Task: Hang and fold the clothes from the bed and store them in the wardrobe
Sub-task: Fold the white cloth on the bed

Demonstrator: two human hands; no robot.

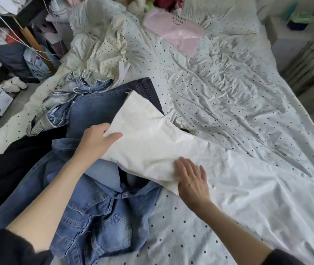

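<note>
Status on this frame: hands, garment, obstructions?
Left hand grips white garment. Right hand flat on it. Denim jacket and jeans beneath.

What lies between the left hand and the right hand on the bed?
In the head view, only the white garment spans that stretch: the left hand grips its upper edge, and the right hand presses flat on its lower part.

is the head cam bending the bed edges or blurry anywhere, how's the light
Head view: wide-angle bends the bed edges; soft, even daylight, faint shadows; the white cloth under the left hand and right hand looks washed out; the far clutter is soft.
</note>
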